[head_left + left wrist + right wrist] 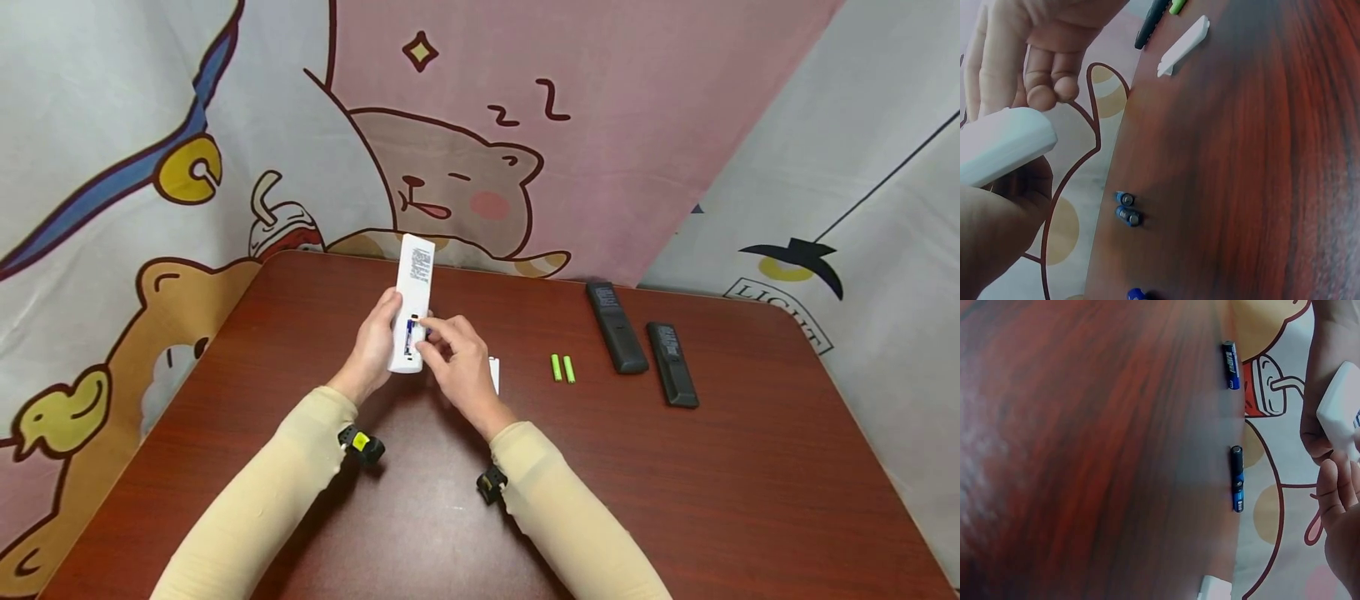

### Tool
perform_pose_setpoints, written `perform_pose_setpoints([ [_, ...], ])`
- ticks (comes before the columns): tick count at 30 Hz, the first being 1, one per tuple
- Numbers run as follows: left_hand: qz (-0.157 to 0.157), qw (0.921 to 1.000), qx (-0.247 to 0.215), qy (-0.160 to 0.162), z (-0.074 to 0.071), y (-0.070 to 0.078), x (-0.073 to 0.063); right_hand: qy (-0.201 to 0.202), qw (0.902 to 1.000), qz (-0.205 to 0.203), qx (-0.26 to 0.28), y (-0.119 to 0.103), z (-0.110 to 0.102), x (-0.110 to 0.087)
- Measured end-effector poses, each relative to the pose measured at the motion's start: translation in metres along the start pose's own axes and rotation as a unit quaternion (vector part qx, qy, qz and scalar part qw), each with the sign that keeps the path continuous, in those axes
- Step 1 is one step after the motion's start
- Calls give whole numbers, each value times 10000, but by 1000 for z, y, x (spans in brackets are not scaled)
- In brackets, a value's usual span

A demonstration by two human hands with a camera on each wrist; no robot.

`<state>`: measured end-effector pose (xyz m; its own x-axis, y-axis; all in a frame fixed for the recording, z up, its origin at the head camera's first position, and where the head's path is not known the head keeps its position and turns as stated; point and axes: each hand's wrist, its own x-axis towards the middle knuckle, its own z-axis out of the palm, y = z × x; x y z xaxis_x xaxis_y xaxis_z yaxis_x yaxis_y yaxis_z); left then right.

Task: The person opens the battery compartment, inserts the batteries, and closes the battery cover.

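My left hand (372, 343) grips a white remote control (417, 275), its back turned up and its long body tilted upright above the table. The battery compartment is uncovered, and a blue battery (409, 337) shows inside. Over the compartment's right edge my right hand (463, 367) reaches with bent thumb and index finger; whether they pinch anything is hidden. In the left wrist view the remote's white end (1016, 140) lies between both hands. A white battery cover (1184, 47) rests on the table, partly behind my right hand in the head view.
Blue batteries (1237, 479) lie near the table's far edge. Two green batteries (562, 368) lie right of my hands, with a long black remote (617, 327) and a shorter black remote (672, 365) beyond them. A patterned cloth (637, 125) hangs behind the table (720, 500).
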<state>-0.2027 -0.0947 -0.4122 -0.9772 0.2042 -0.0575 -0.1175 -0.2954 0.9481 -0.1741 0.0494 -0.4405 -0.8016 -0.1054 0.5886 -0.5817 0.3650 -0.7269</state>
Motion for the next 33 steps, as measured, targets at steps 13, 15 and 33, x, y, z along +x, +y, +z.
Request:
perform_pose_setpoints([
  [13, 73, 9997, 107, 200, -13, 5, 1, -417, 9980, 177, -442, 8, -1, -6],
  [15, 70, 9997, 44, 238, -14, 6, 2, -582, 9967, 251, -504, 8, -1, -6],
  [33, 82, 9994, 88, 337, -31, 9, 0, -2318, 9632, -263, -1333, 3, 0, -3],
])
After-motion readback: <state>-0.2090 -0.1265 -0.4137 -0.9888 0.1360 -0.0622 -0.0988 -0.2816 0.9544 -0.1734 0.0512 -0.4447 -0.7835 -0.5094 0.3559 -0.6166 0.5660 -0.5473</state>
